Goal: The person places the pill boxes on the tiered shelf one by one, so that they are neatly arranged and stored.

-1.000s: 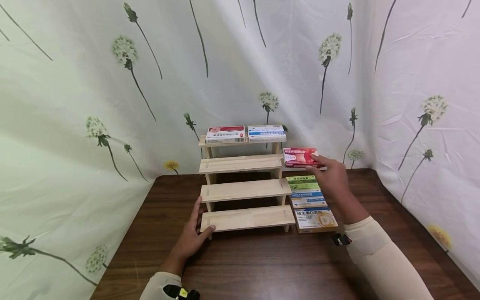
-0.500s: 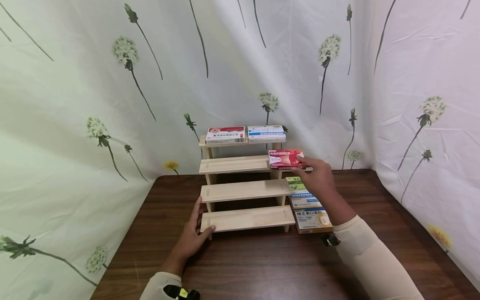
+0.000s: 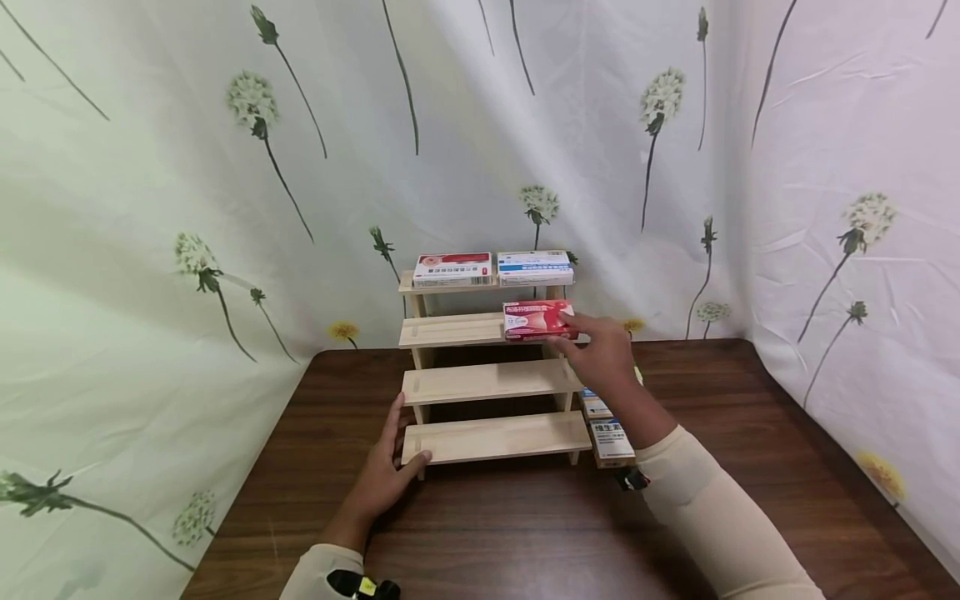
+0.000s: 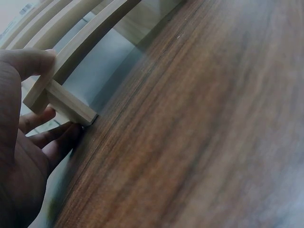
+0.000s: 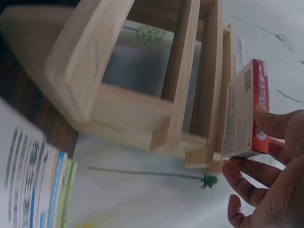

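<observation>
A red medicine box (image 3: 534, 320) is pinched at its right end between the thumb and fingers of my right hand (image 3: 602, 354). It lies over the right half of the second step from the top of a stepped wooden rack (image 3: 491, 382); whether it touches the wood I cannot tell. The right wrist view shows the box's pale printed side (image 5: 240, 114) close to the steps. My left hand (image 3: 378, 475) holds the rack's lower left corner, thumb (image 4: 40, 61) on the bottom step and fingers beside its leg. Two medicine boxes, one red and white (image 3: 452, 269) and one blue and white (image 3: 536, 267), lie on the top step.
Right of the rack, a vitamin D box (image 3: 612, 443) and a blue and white box (image 3: 596, 406) lie on the dark wooden table (image 3: 480, 533), partly covered by my right arm. A flower-print curtain (image 3: 450, 108) stands close behind the rack.
My right hand has carried the red medicine box leftward, from beside the rack to over its second step. The left hand stays at the rack's corner.
</observation>
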`<state>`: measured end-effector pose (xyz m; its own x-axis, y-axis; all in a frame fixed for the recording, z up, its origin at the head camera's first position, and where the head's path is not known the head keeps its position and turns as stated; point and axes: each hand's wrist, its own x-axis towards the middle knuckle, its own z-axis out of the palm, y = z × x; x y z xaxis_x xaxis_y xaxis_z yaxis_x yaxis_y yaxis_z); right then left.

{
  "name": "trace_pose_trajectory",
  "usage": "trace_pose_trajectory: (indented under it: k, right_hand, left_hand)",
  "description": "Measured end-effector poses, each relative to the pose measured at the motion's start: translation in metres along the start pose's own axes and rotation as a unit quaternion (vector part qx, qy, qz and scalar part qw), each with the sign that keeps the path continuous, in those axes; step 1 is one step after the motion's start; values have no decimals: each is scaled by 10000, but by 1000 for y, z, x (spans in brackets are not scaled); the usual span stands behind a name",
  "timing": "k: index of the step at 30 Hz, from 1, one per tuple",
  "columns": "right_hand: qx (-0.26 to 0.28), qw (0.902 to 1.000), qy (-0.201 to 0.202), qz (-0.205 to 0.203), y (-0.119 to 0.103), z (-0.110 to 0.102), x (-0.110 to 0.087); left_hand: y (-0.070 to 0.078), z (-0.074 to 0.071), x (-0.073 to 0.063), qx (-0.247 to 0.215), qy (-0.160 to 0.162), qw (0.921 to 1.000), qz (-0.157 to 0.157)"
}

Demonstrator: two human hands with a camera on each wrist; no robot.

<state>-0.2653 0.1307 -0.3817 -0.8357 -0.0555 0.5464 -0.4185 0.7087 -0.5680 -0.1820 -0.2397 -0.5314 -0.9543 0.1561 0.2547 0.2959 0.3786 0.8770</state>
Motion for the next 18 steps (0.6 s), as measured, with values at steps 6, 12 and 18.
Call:
trace_pose_trajectory:
  k: [6, 12, 18]
  right_hand:
    - [-160, 9989, 174, -396, -9, 18, 2]
    - [-298, 9986, 207, -390, -18, 35, 6]
    - [-249, 9987, 80, -432, -31, 47, 8]
  left_hand:
    - [2, 0, 1, -8, -32, 10000, -62]
    - [1, -1, 1, -47, -46, 10000, 28]
    - [-1, -1, 1, 28, -57, 10000, 11]
